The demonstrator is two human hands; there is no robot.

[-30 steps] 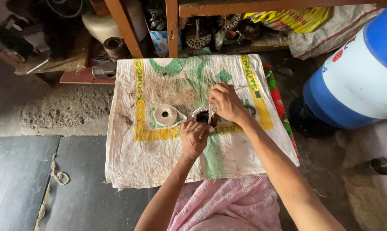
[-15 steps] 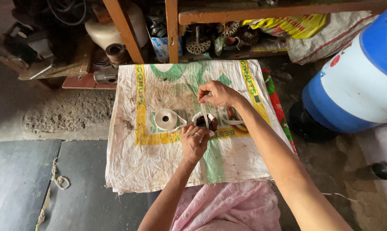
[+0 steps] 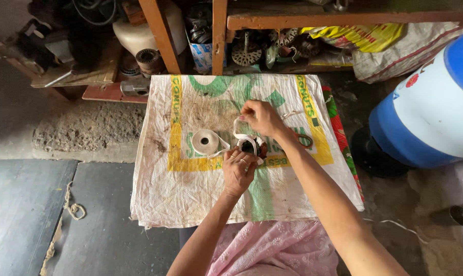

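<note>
A dark round coil piece sits on a white woven sack spread as a work mat. My left hand steadies the coil piece from the near side, fingers curled on its rim. My right hand is raised just beyond it, pinching a strip of white tape that loops down to the coil piece. A roll of white tape lies flat on the sack to the left, its loose end trailing toward my left hand.
A blue and white barrel stands at the right. Wooden shelf posts and a shelf of metal parts and bags line the far side. A dark mat with a knotted cord lies at the left. Scissors lie by my right wrist.
My right hand has risen and moved away from the coil piece, drawing the tape strip up with it. My left hand has stayed on the coil piece.
</note>
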